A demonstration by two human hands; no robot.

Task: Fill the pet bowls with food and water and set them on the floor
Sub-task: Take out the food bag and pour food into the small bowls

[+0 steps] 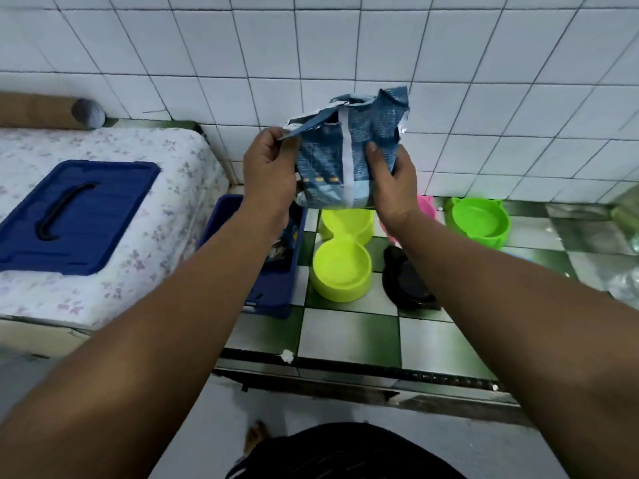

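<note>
I hold a blue pet food bag (340, 146) upright above the counter with both hands. My left hand (269, 167) pinches the torn top flap at the bag's left edge. My right hand (390, 181) grips the bag's lower right side, thumb on its front. Below the bag sits a yellow-green double bowl (340, 267), both cups empty. A green bowl (479, 221) stands to the right by the wall. A pink bowl (427, 207) shows partly behind my right wrist. A black bowl (406, 281) lies beside the double bowl, partly hidden by my right forearm.
An open blue bin (273, 288) with packets inside sits on the checkered green and white counter (349, 330) left of the bowls. Its blue lid (76, 212) lies on a floral cloth-covered surface at left. Clear plastic lies at the far right. The tiled wall is close behind.
</note>
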